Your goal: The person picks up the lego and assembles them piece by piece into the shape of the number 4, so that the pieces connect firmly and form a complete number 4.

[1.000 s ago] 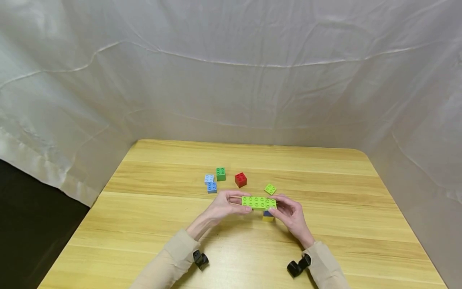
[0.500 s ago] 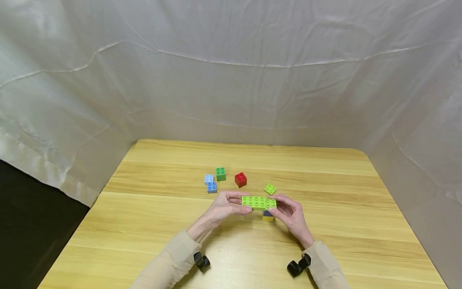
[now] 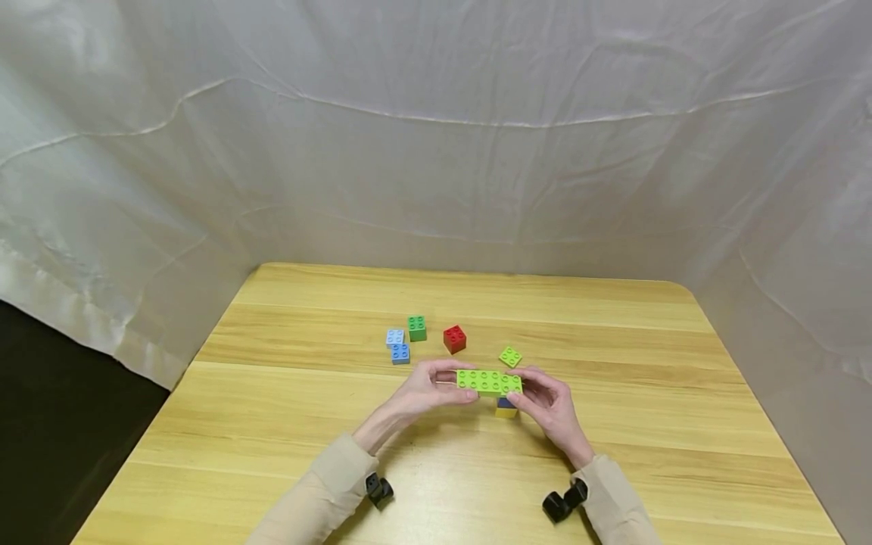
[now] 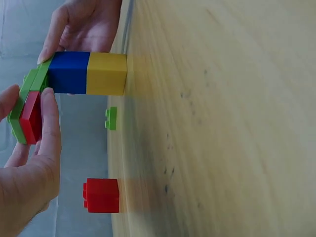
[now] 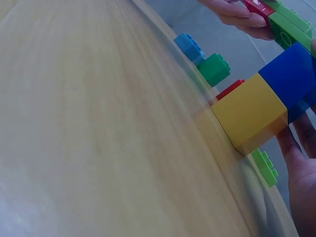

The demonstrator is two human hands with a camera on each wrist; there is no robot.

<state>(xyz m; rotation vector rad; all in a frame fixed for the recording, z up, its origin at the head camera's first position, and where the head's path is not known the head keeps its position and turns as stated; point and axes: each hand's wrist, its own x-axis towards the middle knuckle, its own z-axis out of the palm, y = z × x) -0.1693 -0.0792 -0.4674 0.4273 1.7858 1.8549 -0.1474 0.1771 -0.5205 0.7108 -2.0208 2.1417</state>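
A yellow building brick [image 4: 106,74] stands on the table with a dark blue brick [image 4: 70,72] stacked on it. Across the top lies a long lime green plate [image 3: 480,380], two studs wide, that overhangs to the left. A red brick [image 4: 31,117] sits under the overhanging end. My left hand [image 3: 424,387] pinches that end, thumb above and fingers by the red brick. At the other end, over the stack, my right hand [image 3: 550,406] grips the lime piece between thumb and fingers; its grip is partly hidden in the right wrist view.
Behind the hands a loose red brick [image 3: 454,339], a small lime plate [image 3: 510,356], a green brick [image 3: 417,328], a light blue brick [image 3: 394,337] and a mid-blue brick [image 3: 400,353] lie on the wooden table [image 3: 272,424]. A pale curtain [image 3: 436,166] hangs behind.
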